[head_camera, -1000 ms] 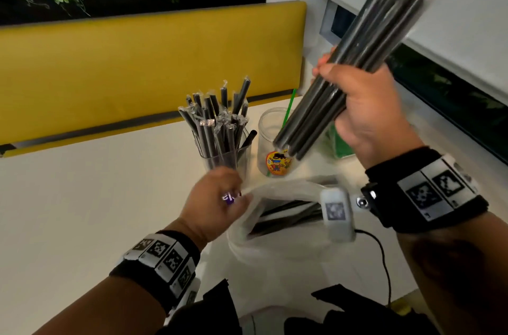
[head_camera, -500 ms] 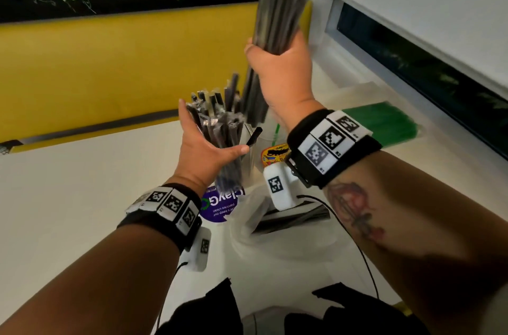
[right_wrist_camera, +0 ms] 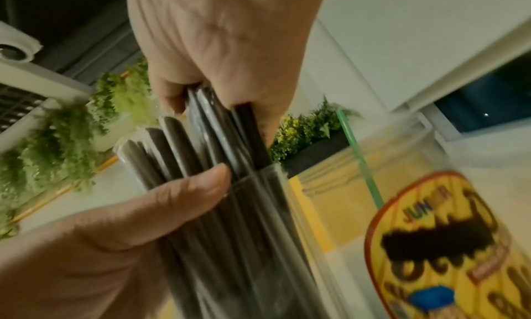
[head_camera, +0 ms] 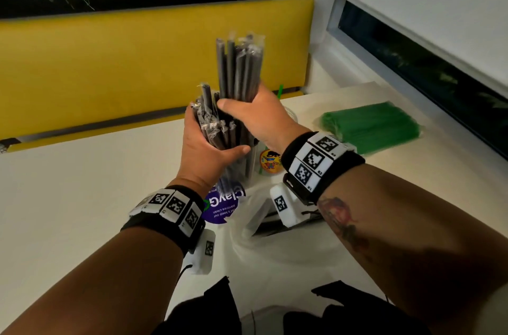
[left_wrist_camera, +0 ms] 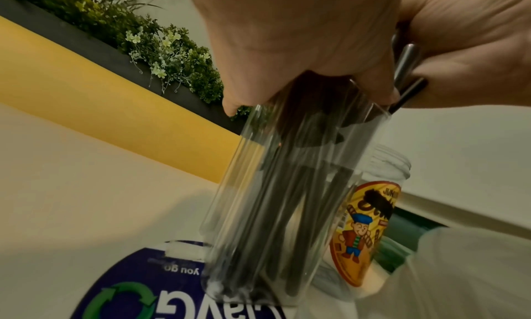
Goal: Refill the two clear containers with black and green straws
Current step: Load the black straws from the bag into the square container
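A tall clear container [head_camera: 243, 167] [left_wrist_camera: 273, 199] stands on the table with wrapped black straws in it. My left hand [head_camera: 211, 142] grips the straws that stick out above its rim. My right hand [head_camera: 255, 115] [right_wrist_camera: 229, 40] holds a bundle of black straws [head_camera: 239, 68] [right_wrist_camera: 207, 137] upright, its lower ends down among those in the container. Just right of it stands a second clear jar [head_camera: 270, 163] [left_wrist_camera: 370, 221] with a yellow sticker and one green straw [head_camera: 279, 90] [right_wrist_camera: 362, 160]. A pack of green straws [head_camera: 371, 126] lies at the right.
A clear plastic bag [head_camera: 269, 227] holding more black straws lies near me, under my right wrist. A round purple sticker [head_camera: 222, 208] is on the table by the container. A yellow bench back [head_camera: 123, 65] runs behind the table, a window sill at the right.
My right hand has come down and lowered the black bundle into the container. My left hand has moved up from the container's side and closed round the straws above the rim.
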A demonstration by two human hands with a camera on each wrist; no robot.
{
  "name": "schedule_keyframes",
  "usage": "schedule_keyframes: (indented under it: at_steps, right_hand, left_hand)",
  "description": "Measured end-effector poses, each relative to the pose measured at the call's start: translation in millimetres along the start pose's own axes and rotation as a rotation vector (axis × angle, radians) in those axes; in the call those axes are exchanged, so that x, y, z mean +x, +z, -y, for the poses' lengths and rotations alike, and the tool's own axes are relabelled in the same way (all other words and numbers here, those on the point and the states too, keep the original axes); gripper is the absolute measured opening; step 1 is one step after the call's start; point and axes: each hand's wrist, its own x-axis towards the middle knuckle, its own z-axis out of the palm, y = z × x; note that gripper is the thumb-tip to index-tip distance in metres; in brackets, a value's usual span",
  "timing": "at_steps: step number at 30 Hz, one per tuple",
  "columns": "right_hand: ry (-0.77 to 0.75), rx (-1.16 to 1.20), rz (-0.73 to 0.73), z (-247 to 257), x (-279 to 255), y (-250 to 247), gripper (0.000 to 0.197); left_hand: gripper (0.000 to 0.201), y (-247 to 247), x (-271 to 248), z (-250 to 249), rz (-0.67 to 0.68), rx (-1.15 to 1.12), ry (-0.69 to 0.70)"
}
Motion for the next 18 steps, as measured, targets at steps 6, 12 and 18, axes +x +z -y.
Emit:
schedule_keyframes:
  at_steps: [6, 12, 18]
  right_hand:
    - [0.011, -0.237, 0.295, 23, 4, -25, 0.076]
    - [-0.639, -0.357, -0.020, 55, 16, -27, 0.089]
    - [-0.295, -0.966, 0.488, 27, 18, -16, 0.047]
  left_hand:
    - [0.099, -2, 0, -4, 0.021, 0.011, 0.079]
    - [0.095, 3, -7, -12, 0.017, -0.002, 0.074]
    - [0.094, -1, -1, -5, 0.032, 0.004, 0.085]
